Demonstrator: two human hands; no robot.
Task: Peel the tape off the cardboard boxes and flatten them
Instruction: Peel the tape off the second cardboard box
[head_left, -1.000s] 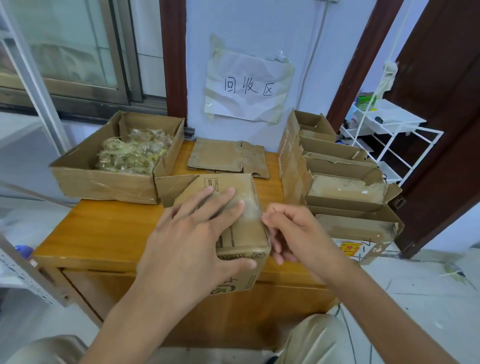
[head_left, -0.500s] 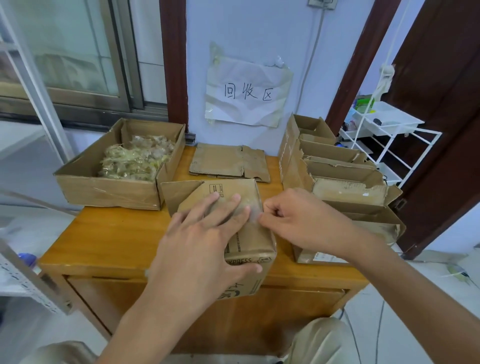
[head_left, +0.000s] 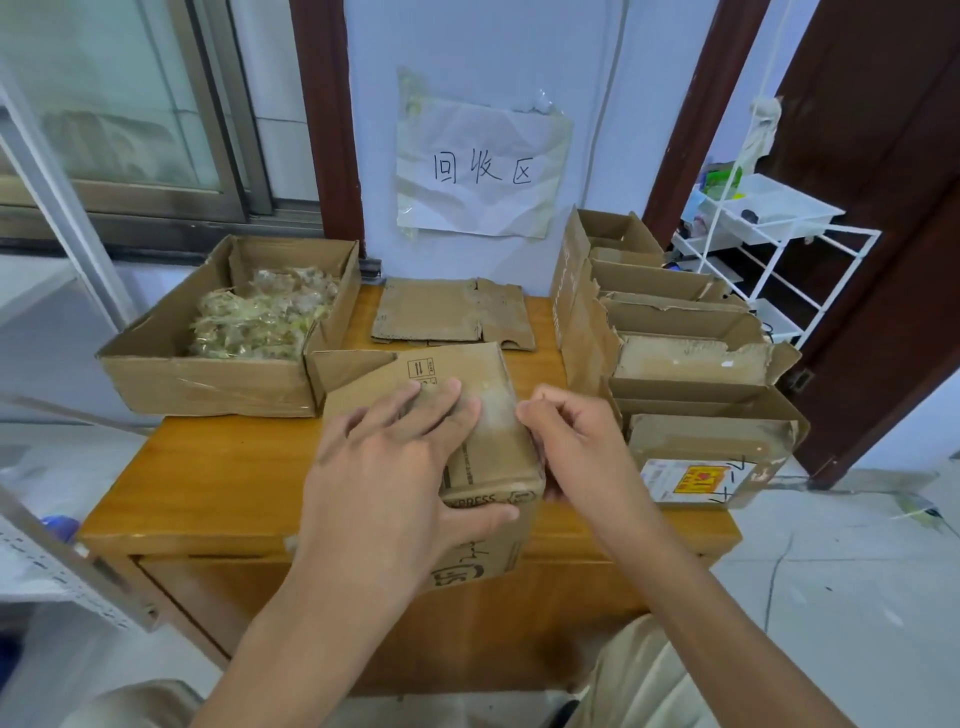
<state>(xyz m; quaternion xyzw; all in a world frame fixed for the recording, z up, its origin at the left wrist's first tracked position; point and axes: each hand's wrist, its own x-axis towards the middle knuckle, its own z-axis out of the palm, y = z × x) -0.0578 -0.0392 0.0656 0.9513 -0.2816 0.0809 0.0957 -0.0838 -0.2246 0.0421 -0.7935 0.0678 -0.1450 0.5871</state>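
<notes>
At the far left of the honey-coloured wooden bench (head_left: 208, 483), an open shallow brown cardboard box (head_left: 208, 384) is sitting with a heap of crumpled clear and yellowish tape strips (head_left: 260, 317) lying inside it. Just right of it, at the bench's front middle, a small closed brown cardboard box with black printed lettering (head_left: 470, 410) is standing tilted, its near end hanging over the front edge. The left hand (head_left: 395, 483) is lying across the top of this box, fingers spread flat and pressing, the thumb hooking over the near top edge. Behind the box, a flattened piece of brown cardboard (head_left: 447, 312) is lying near the wall, under a crumpled white paper sign with handwritten characters (head_left: 480, 171). The right hand (head_left: 576, 441) is touching the box's right top edge, its grip closing in a pinch at a clear tape strip (head_left: 496, 410) there. Further right, a row of open, torn brown cardboard boxes (head_left: 675, 353) is standing packed together, and beyond them a white wire rack (head_left: 779, 249) is standing on the floor.
</notes>
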